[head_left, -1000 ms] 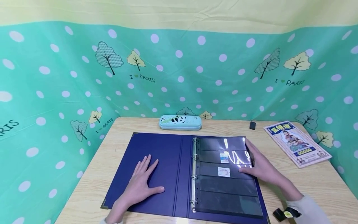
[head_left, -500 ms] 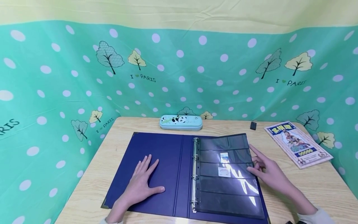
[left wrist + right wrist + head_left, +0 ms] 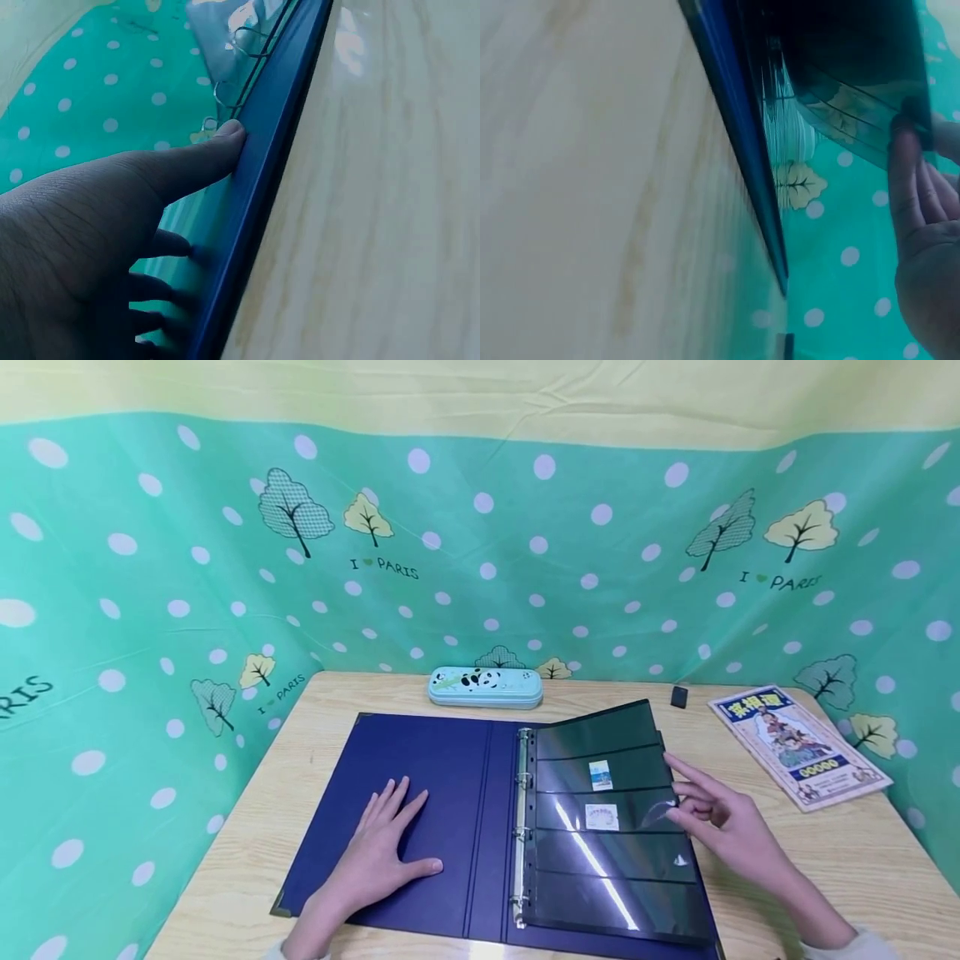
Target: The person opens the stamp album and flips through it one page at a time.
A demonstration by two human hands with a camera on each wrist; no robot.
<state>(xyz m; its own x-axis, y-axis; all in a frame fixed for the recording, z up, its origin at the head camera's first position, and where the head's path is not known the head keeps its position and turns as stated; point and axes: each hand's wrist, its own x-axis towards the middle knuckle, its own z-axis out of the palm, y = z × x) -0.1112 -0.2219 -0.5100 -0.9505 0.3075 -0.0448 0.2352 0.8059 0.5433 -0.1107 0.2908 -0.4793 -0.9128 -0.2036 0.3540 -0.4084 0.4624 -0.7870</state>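
Binder (image 3: 491, 827) lay spread on table (image 3: 232, 877), left hand (image 3: 381, 853) on left cover (image 3: 427, 760), page (image 3: 637, 852) on right, rings (image 3: 521, 833) between. Two stamps sat in page: upper stamp (image 3: 600, 775) in second row, lower stamp (image 3: 602, 817) in third. Right hand (image 3: 723, 822) was at page's right edge. Behind binder lay pencil case (image 3: 485, 687), curtain (image 3: 480, 568) beyond; whether touching, unclear. Small block (image 3: 678, 697) lay right of pencil case, booklet (image 3: 798, 747) farther right.

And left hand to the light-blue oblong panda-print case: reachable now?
Probably yes: the left hand holds nothing, and only flat navy-blue binder cover and pale wooden tabletop lie between it and the case.
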